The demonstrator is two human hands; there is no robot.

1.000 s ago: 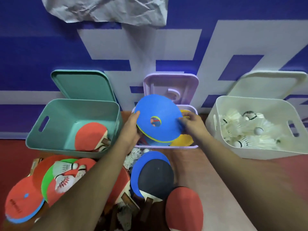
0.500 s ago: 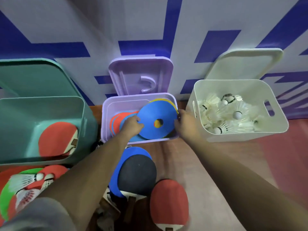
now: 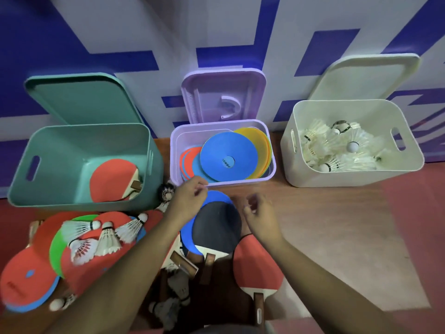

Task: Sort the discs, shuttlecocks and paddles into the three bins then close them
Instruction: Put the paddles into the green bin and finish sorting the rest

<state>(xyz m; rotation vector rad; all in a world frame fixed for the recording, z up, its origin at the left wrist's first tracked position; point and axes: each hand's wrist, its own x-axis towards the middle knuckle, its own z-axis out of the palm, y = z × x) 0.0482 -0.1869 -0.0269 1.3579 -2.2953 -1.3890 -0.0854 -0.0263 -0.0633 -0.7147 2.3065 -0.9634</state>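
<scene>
Flat foam discs [image 3: 224, 155] lie stacked in the lilac plastic bin [image 3: 173, 150], its lid [image 3: 224, 92] leaning behind it. Left of it stands the teal plastic bin [image 3: 72, 206] with a red-faced wooden paddle [image 3: 113, 179] inside; right of it, the white plastic bin [image 3: 337, 178] holding feather shuttlecocks [image 3: 337, 148]. Just before it lies a black-faced paddle [image 3: 216, 227].

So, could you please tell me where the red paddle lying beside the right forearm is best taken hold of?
Grip the red paddle by its wooden handle, coming from the near side, probably with the right hand. The paddle lies flat and face up, leaving little to pinch at its rim, while the handle sticks out toward the person with nothing lying on it.
</scene>
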